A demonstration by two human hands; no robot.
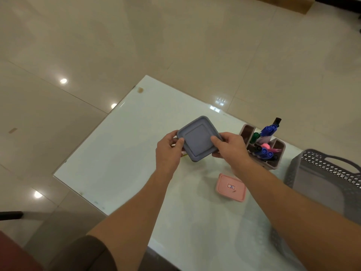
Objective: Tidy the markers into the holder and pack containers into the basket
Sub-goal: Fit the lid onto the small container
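Observation:
Both hands hold a square grey-blue container (198, 138) with its lid on, lifted above the middle of the white table (125, 153). My left hand (169, 151) grips its left edge, thumb on the lid. My right hand (229, 146) grips its right edge, thumb on top. A pink lidded container (231, 189) with a small label lies on the table under my right forearm. The brownish marker holder (273, 153), to the right, stands filled with several blue, green, pink and black markers (268, 131). The grey lattice basket (328, 178) sits at the right edge.
The table's left and far edges drop to a glossy beige tiled floor (136, 45). A dark red seat (13, 253) shows at the bottom left corner. A small yellowish item peeks out under my left hand, too hidden to identify.

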